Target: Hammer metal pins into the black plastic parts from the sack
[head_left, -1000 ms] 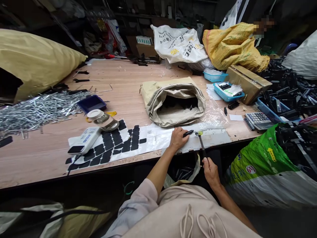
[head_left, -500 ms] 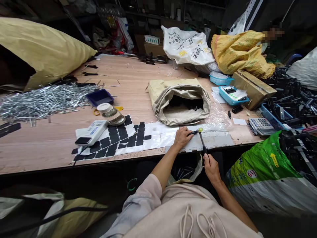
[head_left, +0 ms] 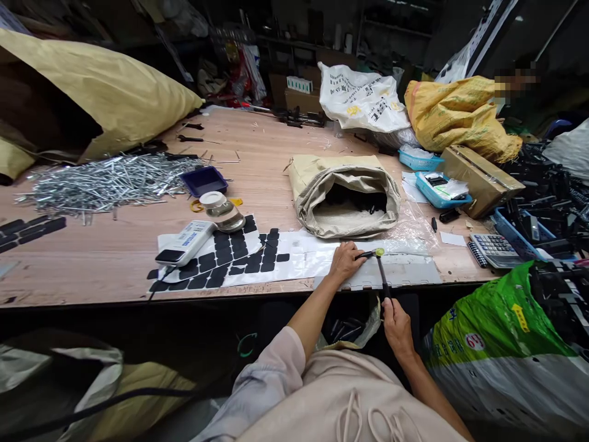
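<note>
My left hand (head_left: 345,261) rests at the table's front edge, fingers closed round a small black part (head_left: 365,255). Much of that part is hidden by the fingers. In my right hand (head_left: 397,325) is the black handle of a hammer (head_left: 383,277), which has a yellow-green head. The head is at the tip of the black part; whether they touch I cannot tell. Beneath lies a flat grey-white board (head_left: 409,274). Just beyond, an open canvas sack (head_left: 301,178) with dark pieces inside lies on its side.
To the left are a pile of metal rods (head_left: 110,184), a dark blue tray (head_left: 205,180), a lidded jar (head_left: 230,220) and sheets of black stickers (head_left: 223,252). On the right stand blue baskets (head_left: 444,195), a calculator (head_left: 496,250) and a green-white sack (head_left: 483,325).
The whole view has shifted, so the table and its things sit farther right and slightly lower. Both hands keep their holds, with the hammer head still by the black part.
</note>
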Tool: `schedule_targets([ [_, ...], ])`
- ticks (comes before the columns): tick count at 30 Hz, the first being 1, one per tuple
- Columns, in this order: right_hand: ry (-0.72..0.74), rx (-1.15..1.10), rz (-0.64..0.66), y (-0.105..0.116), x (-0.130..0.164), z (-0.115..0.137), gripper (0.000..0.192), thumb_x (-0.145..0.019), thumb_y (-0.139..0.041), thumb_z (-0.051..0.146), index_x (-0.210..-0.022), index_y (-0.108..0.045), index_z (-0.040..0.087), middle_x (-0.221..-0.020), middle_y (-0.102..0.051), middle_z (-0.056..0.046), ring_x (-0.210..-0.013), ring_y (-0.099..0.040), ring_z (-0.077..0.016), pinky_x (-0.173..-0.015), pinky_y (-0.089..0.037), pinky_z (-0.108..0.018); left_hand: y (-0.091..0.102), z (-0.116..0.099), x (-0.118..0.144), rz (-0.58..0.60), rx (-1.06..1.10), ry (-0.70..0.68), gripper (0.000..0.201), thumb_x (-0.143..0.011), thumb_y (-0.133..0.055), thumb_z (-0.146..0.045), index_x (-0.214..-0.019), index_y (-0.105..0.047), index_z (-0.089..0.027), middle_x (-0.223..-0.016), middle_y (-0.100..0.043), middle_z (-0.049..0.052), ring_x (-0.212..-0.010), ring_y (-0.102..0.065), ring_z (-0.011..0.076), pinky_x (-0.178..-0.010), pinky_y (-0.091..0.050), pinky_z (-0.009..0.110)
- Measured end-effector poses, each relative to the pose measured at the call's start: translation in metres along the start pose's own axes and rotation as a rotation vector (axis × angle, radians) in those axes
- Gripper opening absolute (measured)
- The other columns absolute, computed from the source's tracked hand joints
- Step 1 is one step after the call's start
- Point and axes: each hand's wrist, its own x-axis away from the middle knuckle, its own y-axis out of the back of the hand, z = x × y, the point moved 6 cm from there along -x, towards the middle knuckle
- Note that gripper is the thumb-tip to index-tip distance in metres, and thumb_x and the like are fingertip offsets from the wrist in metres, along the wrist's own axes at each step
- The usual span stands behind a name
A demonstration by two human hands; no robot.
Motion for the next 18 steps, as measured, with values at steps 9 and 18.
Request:
schedule_targets([
  [9, -0.051, -0.017, -0.071, -0.002, -0.002, -0.025, 0.071, -0.092, -0.021, 0.081, -0.078, -0.059, 0.023, -0.064, -0.065, -0.008, -0.056, -0.06, -0.0233, -0.058, -0.043, -0.032, 0.012, -0.023, 0.033, -0.125, -0.032, -0.2, 0.021, -0.091, -0.07, -0.034, -0.107, -0.078, -0.023, -0.09, -0.063, 0.005, -0.085, -0.055, 0.0199, -0.075, -0.042, 0.034],
  [18, -0.029, -0.028, -0.066, -0.005, -0.001, -0.028, 0.065, -0.096, -0.022, 0.076, -0.079, -0.057, 0.024, -0.064, -0.065, -0.007, -0.056, -0.059, -0.0223, -0.058, -0.041, -0.032, 0.022, -0.057, 0.136, -0.148, 0.022, -0.415, 0.024, -0.087, -0.072, -0.035, -0.107, -0.073, -0.021, -0.087, -0.063, 0.006, -0.081, -0.056, 0.0199, -0.074, -0.044, 0.035],
])
